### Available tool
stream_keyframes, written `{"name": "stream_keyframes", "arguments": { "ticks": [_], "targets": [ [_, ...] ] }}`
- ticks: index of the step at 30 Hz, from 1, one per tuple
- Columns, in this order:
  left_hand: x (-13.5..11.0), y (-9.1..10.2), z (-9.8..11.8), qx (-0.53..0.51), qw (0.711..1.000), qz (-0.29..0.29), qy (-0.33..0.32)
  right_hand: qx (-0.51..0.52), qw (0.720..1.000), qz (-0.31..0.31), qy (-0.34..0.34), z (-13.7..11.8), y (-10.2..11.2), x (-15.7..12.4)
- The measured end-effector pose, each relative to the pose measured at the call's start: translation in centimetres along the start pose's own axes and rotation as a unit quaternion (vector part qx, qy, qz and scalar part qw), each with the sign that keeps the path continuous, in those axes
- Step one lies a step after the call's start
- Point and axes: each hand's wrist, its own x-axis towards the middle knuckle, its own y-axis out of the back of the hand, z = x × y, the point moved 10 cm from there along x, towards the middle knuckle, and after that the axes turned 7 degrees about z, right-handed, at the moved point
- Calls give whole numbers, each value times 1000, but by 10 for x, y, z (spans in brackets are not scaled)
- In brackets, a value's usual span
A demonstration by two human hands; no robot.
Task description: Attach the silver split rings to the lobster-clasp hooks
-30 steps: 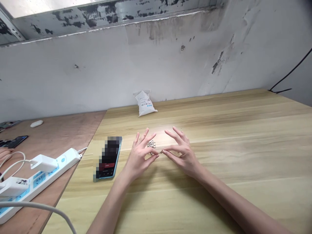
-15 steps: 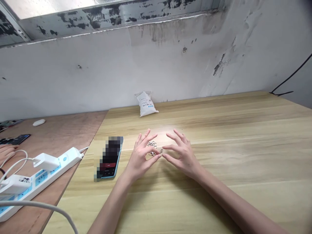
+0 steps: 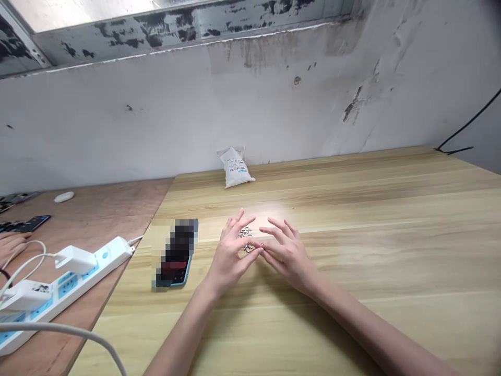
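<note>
The left hand (image 3: 230, 257) and right hand (image 3: 288, 256) are half open with fingers nearly touching, holding what I can't tell, and little metal rings (image 3: 246, 233) lie heaped just between them, pointing no one way.

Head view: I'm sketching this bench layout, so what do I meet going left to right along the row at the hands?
White plastic power strip, blue-edged smartphone, bare left hand, small silver metal rings, bare right hand.
</note>
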Motion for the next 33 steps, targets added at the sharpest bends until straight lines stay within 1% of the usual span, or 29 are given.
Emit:
{"name": "stream_keyframes", "arguments": {
  "ticks": [4, 6, 9, 11, 15, 18, 21, 25, 28, 30, 33],
  "targets": [
    [-1, 2, 5, 34, 999, 11, -30, -10, 1000, -18, 17, -5, -1, 2],
    [-1, 3, 5, 42, 998, 16, -34, -4, 999, -26, 21, -7, -1, 3],
    [0, 4, -3, 35, 999, 14, -3, -2, 999, -30, 30, -7, 0, 3],
    [0, 3, -8, 26, 1000, 1, 17, -7, 999, -34, 42, -8, -1, 3],
    [0, 2, -10, 16, 999, -26, 16, -17, 997, -51, 54, -7, -3, 2],
    [1, 3, -10, 34, 999, -26, -1, -13, 998, -50, 45, -4, -1, 3],
    [1, 3, -6, 99, 994, -13, -42, 2, 998, -43, 38, -4, 1, 5],
    [-2, 0, 8, 206, 973, 26, -106, 21, 998, -51, 7, -7, 1, 6],
    [-4, -2, 20, 244, 958, 65, -136, 42, 997, -54, -22, -8, 0, 6],
    [-4, -2, 24, 246, 956, 77, -140, 67, 996, -46, -47, -4, 1, 5],
    [-2, 4, 20, 207, 969, 80, -112, 110, 991, -37, -71, 3, 3, 4]
  ]
}}
